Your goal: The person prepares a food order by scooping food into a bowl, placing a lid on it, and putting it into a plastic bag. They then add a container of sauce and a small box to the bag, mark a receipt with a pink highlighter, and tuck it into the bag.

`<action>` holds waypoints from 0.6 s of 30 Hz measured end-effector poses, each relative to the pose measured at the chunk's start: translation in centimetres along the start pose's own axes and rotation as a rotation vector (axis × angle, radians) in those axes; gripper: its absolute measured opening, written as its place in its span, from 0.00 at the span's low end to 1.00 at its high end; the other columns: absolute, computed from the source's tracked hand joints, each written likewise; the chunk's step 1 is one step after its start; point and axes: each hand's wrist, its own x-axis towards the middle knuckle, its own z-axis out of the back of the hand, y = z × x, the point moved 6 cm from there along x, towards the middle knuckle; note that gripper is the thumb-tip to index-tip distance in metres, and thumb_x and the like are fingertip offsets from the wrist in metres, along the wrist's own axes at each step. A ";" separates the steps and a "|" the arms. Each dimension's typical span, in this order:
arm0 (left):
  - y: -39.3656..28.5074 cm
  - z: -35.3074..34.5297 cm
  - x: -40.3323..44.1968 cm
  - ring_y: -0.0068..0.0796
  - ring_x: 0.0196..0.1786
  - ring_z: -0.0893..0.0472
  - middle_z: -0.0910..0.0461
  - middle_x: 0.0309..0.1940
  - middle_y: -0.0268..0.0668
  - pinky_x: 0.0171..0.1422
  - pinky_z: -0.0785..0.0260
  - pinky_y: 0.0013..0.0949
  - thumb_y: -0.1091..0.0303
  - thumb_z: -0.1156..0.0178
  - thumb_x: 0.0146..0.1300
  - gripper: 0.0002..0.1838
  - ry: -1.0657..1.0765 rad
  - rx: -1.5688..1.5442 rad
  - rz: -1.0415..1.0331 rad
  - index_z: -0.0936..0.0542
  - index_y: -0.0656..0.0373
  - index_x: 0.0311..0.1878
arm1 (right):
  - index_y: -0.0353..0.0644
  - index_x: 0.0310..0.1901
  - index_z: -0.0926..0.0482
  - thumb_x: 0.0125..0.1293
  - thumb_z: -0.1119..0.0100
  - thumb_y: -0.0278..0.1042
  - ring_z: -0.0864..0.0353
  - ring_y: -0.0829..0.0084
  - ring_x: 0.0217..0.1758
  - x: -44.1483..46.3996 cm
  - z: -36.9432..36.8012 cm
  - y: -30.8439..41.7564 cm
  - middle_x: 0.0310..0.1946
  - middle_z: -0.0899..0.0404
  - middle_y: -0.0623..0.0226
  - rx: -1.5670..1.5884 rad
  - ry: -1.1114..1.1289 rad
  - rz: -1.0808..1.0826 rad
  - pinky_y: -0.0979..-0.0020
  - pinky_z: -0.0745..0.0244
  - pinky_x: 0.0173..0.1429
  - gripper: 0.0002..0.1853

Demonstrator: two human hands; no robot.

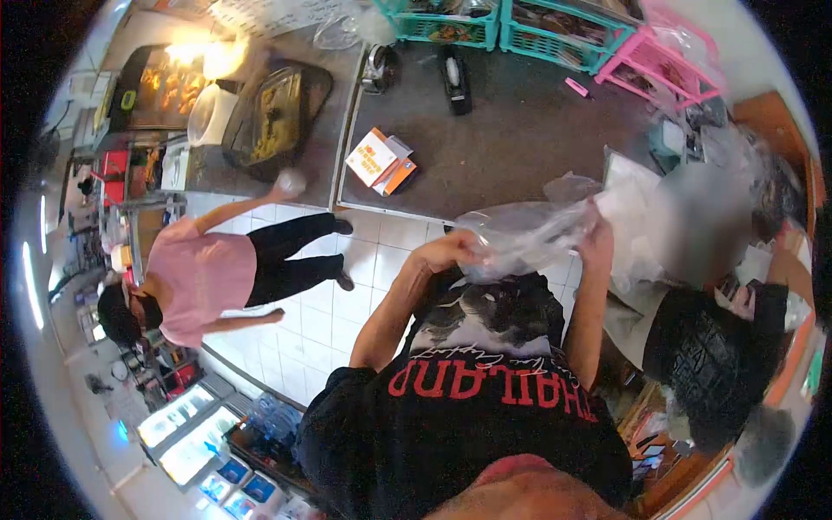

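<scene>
A clear, crumpled plastic bag (529, 236) stretches between my two hands in front of my chest, just off the counter's front edge. My left hand (446, 251) has its fingers closed on the bag's left end. Higher up on the other side, my right hand (594, 236) grips the right end, partly covered by the film. No contents can be made out inside the bag. Beyond my left hand, a small white and orange box (380, 162) rests on the dark counter (494, 147). White sheets or bags (628, 204) hang close beside my right hand.
Green baskets (563, 43) and a pink basket (663, 69) line the counter's back, near a black stapler-like object (453, 82) and a pink marker (579, 87). A person in a pink shirt (204, 264) stands left by a food tray (273, 113). Another person in black (715, 355) is at right.
</scene>
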 end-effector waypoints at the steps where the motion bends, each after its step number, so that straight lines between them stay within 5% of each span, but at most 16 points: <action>1: -1.5 1.2 0.0 0.25 0.41 0.18 0.16 0.45 0.37 0.46 0.27 0.25 0.71 0.37 0.63 0.13 -0.062 0.027 -0.097 0.20 0.63 0.51 | 0.36 0.63 0.29 0.67 0.44 0.27 0.24 0.77 0.31 -1.0 -1.5 -0.2 0.31 0.23 0.71 0.358 0.032 -0.251 0.75 0.25 0.37 0.22; 2: -3.1 2.6 -0.2 0.25 0.40 0.18 0.16 0.43 0.36 0.45 0.27 0.25 0.71 0.37 0.63 0.12 -0.129 0.053 -0.193 0.19 0.62 0.49 | 0.37 0.62 0.28 0.66 0.43 0.27 0.24 0.79 0.30 -2.2 -3.0 -0.9 0.30 0.23 0.72 0.712 0.064 -0.513 0.76 0.25 0.35 0.21; 3: -3.4 5.9 0.3 0.26 0.44 0.19 0.17 0.43 0.35 0.50 0.27 0.29 0.71 0.37 0.62 0.11 -0.136 -0.022 -0.268 0.20 0.60 0.47 | 0.38 0.58 0.26 0.66 0.43 0.28 0.25 0.82 0.24 -1.9 -2.7 -2.4 0.27 0.24 0.73 0.598 0.573 -0.378 0.79 0.29 0.27 0.19; 6: -4.7 6.8 -0.6 0.28 0.44 0.19 0.19 0.40 0.33 0.51 0.25 0.35 0.66 0.43 0.66 0.09 -0.260 -0.262 -0.250 0.22 0.57 0.46 | 0.37 0.57 0.27 0.65 0.43 0.29 0.29 0.84 0.20 -4.4 -3.8 0.6 0.25 0.25 0.74 0.401 0.750 -0.482 0.81 0.35 0.20 0.19; 7: -3.1 7.5 0.2 0.29 0.43 0.19 0.18 0.40 0.33 0.51 0.25 0.37 0.62 0.45 0.69 0.11 -0.275 -0.364 -0.227 0.21 0.58 0.46 | 0.37 0.61 0.30 0.65 0.44 0.29 0.32 0.83 0.19 -4.3 -4.1 1.5 0.25 0.27 0.72 0.256 0.564 -0.454 0.82 0.37 0.19 0.22; 10: -2.0 7.7 0.4 0.33 0.47 0.19 0.18 0.45 0.35 0.54 0.25 0.40 0.56 0.45 0.71 0.16 -0.164 -0.519 -0.201 0.22 0.58 0.51 | 0.37 0.63 0.31 0.66 0.45 0.27 0.28 0.83 0.22 -1.9 -4.0 2.2 0.30 0.24 0.69 0.624 0.503 -0.297 0.82 0.34 0.20 0.24; 11: -3.2 6.3 -0.6 0.34 0.49 0.19 0.19 0.46 0.35 0.55 0.26 0.40 0.56 0.44 0.70 0.17 -0.160 -0.561 -0.213 0.22 0.59 0.52 | 0.37 0.66 0.34 0.67 0.46 0.27 0.22 0.79 0.30 -0.5 -3.1 1.1 0.35 0.22 0.68 0.829 0.653 -0.292 0.79 0.27 0.28 0.25; 14: -4.9 5.0 -1.3 0.29 0.47 0.21 0.19 0.49 0.37 0.53 0.27 0.32 0.65 0.37 0.64 0.22 -0.331 0.073 -0.350 0.24 0.61 0.59 | 0.37 0.65 0.34 0.66 0.45 0.29 0.20 0.74 0.39 0.9 -3.6 3.1 0.39 0.21 0.67 0.775 0.075 -0.268 0.72 0.22 0.37 0.26; 15: -5.3 3.7 -1.5 0.24 0.42 0.22 0.19 0.45 0.35 0.49 0.27 0.28 0.67 0.37 0.64 0.21 -0.399 0.334 -0.448 0.24 0.61 0.60 | 0.38 0.61 0.29 0.65 0.42 0.30 0.20 0.69 0.45 1.3 -3.7 3.9 0.46 0.22 0.66 0.649 0.219 -0.203 0.67 0.22 0.47 0.22; 18: -3.2 5.5 0.3 0.19 0.35 0.24 0.19 0.37 0.30 0.44 0.28 0.25 0.77 0.39 0.61 0.21 -0.548 0.731 -0.571 0.22 0.58 0.59 | 0.39 0.55 0.25 0.63 0.38 0.27 0.19 0.67 0.46 -0.4 -4.6 7.7 0.48 0.21 0.62 -0.614 -0.054 0.554 0.66 0.23 0.49 0.18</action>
